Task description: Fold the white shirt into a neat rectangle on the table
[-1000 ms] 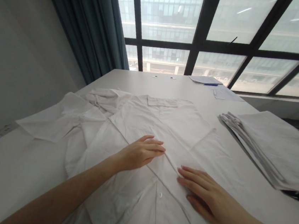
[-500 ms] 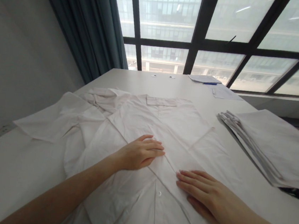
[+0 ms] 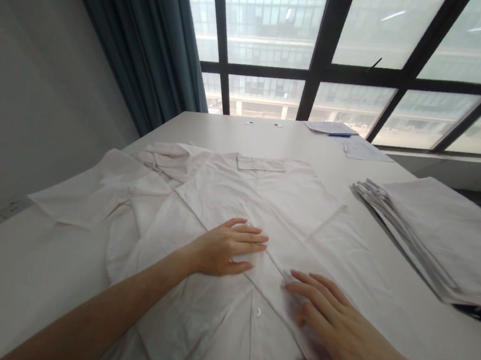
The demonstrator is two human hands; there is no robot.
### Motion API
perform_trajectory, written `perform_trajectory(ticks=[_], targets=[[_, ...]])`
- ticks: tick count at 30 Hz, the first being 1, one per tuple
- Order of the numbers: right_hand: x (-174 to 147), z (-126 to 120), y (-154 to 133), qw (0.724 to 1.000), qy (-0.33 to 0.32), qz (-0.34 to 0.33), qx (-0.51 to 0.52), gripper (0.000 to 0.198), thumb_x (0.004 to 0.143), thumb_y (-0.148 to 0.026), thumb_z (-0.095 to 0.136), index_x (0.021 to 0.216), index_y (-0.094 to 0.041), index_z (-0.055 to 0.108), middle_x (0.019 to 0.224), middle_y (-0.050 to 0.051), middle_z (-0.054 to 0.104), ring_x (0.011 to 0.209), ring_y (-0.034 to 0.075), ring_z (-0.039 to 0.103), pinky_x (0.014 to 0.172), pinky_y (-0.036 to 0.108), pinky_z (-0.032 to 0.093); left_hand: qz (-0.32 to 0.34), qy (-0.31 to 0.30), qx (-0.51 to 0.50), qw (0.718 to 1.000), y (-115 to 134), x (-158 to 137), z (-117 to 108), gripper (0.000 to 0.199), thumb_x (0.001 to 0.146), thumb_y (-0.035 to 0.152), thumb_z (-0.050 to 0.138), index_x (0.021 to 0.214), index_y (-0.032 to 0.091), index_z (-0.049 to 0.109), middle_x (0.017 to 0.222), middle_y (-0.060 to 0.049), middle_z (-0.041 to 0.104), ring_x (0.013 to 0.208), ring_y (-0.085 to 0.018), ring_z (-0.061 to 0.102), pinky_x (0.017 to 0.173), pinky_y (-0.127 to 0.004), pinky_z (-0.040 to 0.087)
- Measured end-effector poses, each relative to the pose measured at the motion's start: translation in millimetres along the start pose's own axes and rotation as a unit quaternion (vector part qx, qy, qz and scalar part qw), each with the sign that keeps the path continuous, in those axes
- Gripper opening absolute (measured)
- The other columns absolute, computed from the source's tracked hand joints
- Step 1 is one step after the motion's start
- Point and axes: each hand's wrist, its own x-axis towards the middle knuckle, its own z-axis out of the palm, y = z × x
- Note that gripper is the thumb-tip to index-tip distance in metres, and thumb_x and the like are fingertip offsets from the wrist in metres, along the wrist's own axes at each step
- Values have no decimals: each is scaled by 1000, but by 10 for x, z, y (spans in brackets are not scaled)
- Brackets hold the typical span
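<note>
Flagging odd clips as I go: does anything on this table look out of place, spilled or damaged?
Nothing looks spilled or damaged. The white shirt does lie unevenly: loose, creased cloth sprawls toward the left side of the table, with no matching spread on the right.
</note>
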Motion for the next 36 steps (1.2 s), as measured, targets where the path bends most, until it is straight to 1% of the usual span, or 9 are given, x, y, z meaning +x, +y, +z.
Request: perform_trajectory(ticks=[3, 6, 13, 18, 21, 25, 28, 31, 36], targets=[[20, 13, -35, 1000, -1, 9, -2, 23, 80, -20, 59, 101, -17, 64, 141, 14, 51, 143, 31, 29, 115, 51, 29, 6, -6, -5, 1000, -24, -9, 12, 49, 91, 46, 59, 134, 22, 54, 139, -8, 56, 133, -21, 47, 119, -39, 19], [63, -20, -80, 1000, 5, 8, 14, 19, 77, -11, 55, 92, -18, 64, 139, 14, 53, 142, 31, 30, 114, 51, 31, 6, -10, -9, 1000, -45, -16, 23, 58, 88, 53, 61, 136, 23, 52, 140, -9, 55, 134, -22, 46, 119, -41, 20], [134, -157, -150, 998, -21, 5, 65, 16, 75, -7, 53, 80, -18, 63, 131, 13, 59, 140, 28, 36, 107, 42, 43, -44, -30, -59, 997, -29, 6, 6, 38, 102, 30, 41, 139, 26, 49, 144, -5, 51, 137, -16, 42, 118, -37, 23], [130, -183, -99, 997, -48, -16, 58, 14, 89, -15, 51, 86, -18, 65, 130, 12, 60, 137, 24, 41, 111, 39, 39, -68, -46, -26, 996, -39, 6, 38, 44, 101, 28, 43, 145, 25, 40, 149, -5, 44, 141, -16, 36, 118, -39, 20], [93, -122, -20, 999, -21, -21, 40, 18, 95, -22, 48, 96, -19, 66, 133, 11, 59, 135, 22, 43, 111, 39, 39, -83, -59, 9, 995, -47, -1, 59, 45, 101, 30, 43, 146, 27, 38, 155, -6, 35, 144, -20, 28, 118, -42, 20], [43, 7, 101, 999, 37, 23, 0, 29, 96, -23, 47, 121, -24, 61, 147, 10, 48, 138, 24, 40, 110, 44, 39, -104, -61, 44, 992, -41, -10, 69, 47, 101, 37, 42, 147, 29, 35, 157, -9, 29, 145, -22, 26, 117, -45, 20], [27, 77, 165, 998, 37, 51, -22, 40, 97, -28, 47, 136, -27, 52, 153, 9, 40, 140, 26, 36, 110, 48, 38, -132, -65, 61, 987, -51, -18, 64, 53, 100, 43, 41, 150, 28, 30, 158, -13, 25, 146, -24, 23, 116, -47, 20], [24, 109, 193, 998, 16, 60, -29, 46, 98, -31, 45, 144, -30, 44, 156, 7, 35, 142, 26, 33, 112, 50, 36, -169, -77, 74, 980, -117, -41, 52, 56, 100, 47, 38, 151, 25, 27, 159, -14, 22, 147, -24, 20, 117, -48, 18], [20, 125, 200, 998, 15, 58, -18, 51, 98, -33, 46, 148, -32, 38, 155, 4, 36, 142, 24, 33, 114, 48, 32, -249, -105, 108, 957, -360, -143, 2, 59, 101, 51, 27, 153, 24, 22, 161, -10, 16, 149, -21, 13, 118, -45, 16]])
